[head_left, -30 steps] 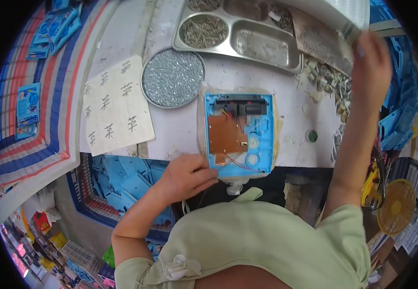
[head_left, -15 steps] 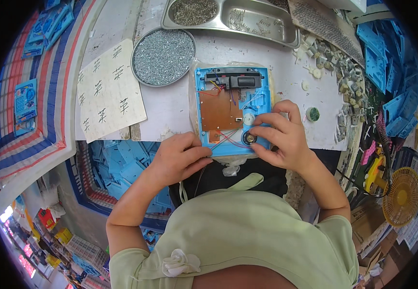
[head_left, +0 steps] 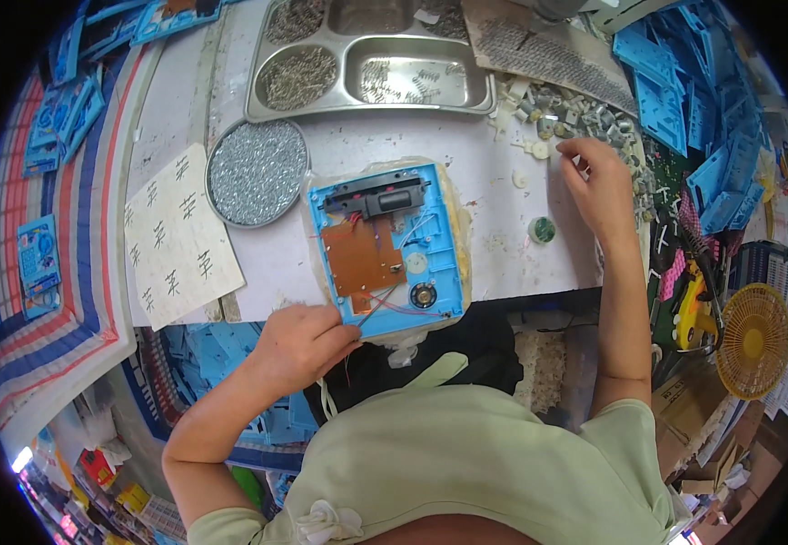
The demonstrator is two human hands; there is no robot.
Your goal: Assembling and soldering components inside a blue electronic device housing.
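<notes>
Here's the blue casing (head_left: 446,263) on the table (head_left: 494,277), its long axis running far to near, the far end tipped slightly left. The left hand (head_left: 307,350) is clearly the closer one, right at the near left corner, fingers curled together there beside thin wires (head_left: 380,304); whether they pinch a wire, I can't tell. And over on the right, well apart, the right hand (head_left: 598,186) hangs with fingers bent beside a white disc (head_left: 540,150) and the metal parts (head_left: 594,132); no telling whether it grips anything. From that hand, the casing lies left and nearer the body, the round speaker (head_left: 423,295) in its near right part.
</notes>
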